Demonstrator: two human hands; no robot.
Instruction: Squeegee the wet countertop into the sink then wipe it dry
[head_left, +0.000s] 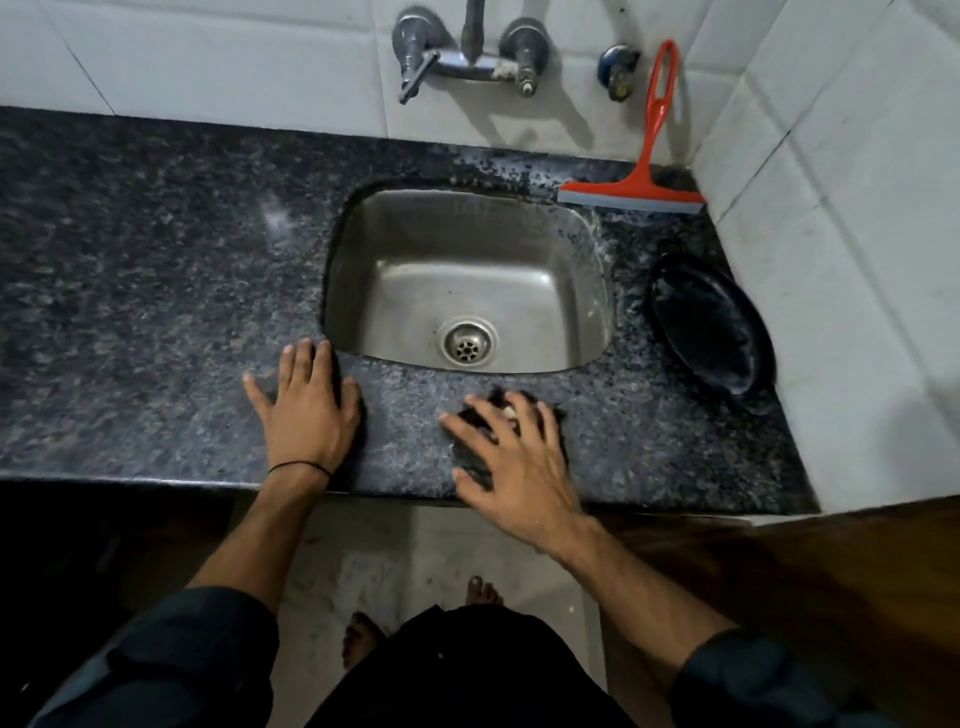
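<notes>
The dark speckled granite countertop (156, 291) surrounds a steel sink (467, 280) with a round drain. A red squeegee (644, 176) leans against the tiled back wall at the far right corner, its blade on the counter. My right hand (514, 457) presses flat, fingers spread, on a dark cloth (470, 457) on the counter strip in front of the sink. My left hand (306, 405) rests flat and empty on the counter by the sink's front left corner. Wet patches glisten to the right of the sink.
A black oval dish (711, 327) lies on the counter right of the sink, close to the tiled side wall (857, 260). A wall-mounted tap (467, 52) hangs above the sink. The counter's front edge runs just under my wrists; bare feet stand on the floor below.
</notes>
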